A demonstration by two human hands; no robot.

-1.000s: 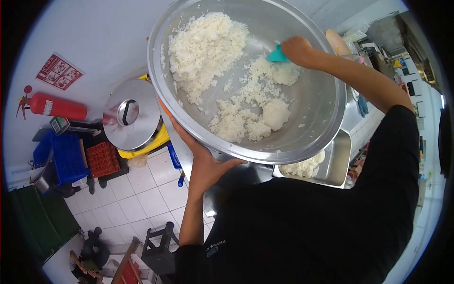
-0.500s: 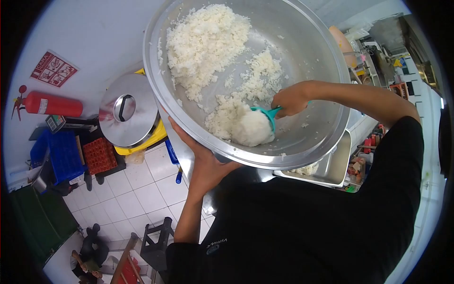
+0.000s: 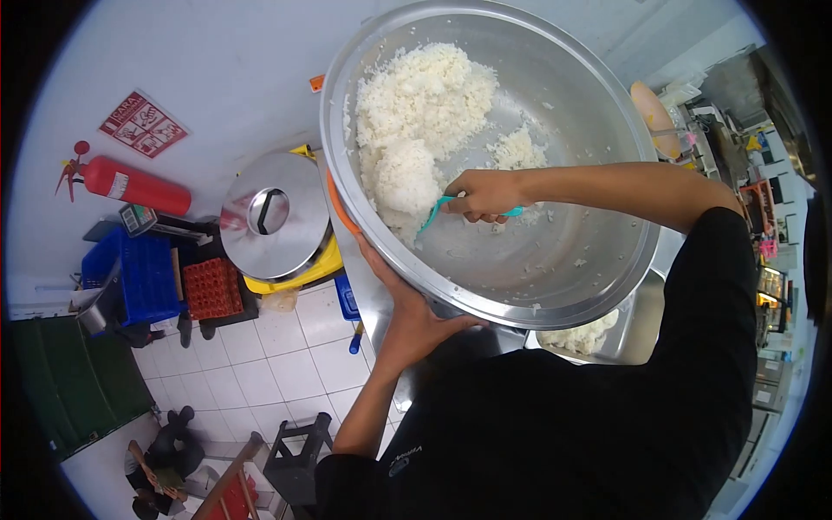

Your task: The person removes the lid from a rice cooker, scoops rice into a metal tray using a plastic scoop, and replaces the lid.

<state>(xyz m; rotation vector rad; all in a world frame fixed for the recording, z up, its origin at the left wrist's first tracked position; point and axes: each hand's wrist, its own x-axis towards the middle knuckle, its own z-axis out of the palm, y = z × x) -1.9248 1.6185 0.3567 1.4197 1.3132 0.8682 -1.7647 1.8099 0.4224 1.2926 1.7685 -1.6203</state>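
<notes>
White floor tiles and a pale wall frame this kitchen corner, seen from the worker's head camera. At centre, a large steel bowl, wide and shiny, is tilted toward the person over a steel counter, its inside smeared with stray grains. Cooked white rice is heaped against the bowl's upper left wall, with a smaller clump near the middle.

From the right, the right arm reaches level across the bowl, forearm bare below a black sleeve. At its end the right hand is closed in a fist around the handle of a teal rice paddle, whose blade presses into the lower edge of the rice heap.

From below, the left arm rises with the wrist bent back; the left hand is spread open, palm and fingers flat against the bowl's outer underside at its near left rim, bracing it.

Beneath the bowl's lower right edge, a steel tray holds more rice. Left of the bowl sits a yellow pot under a round steel lid. Farther left are a blue crate, a red crate and a red fire extinguisher on the wall.
</notes>
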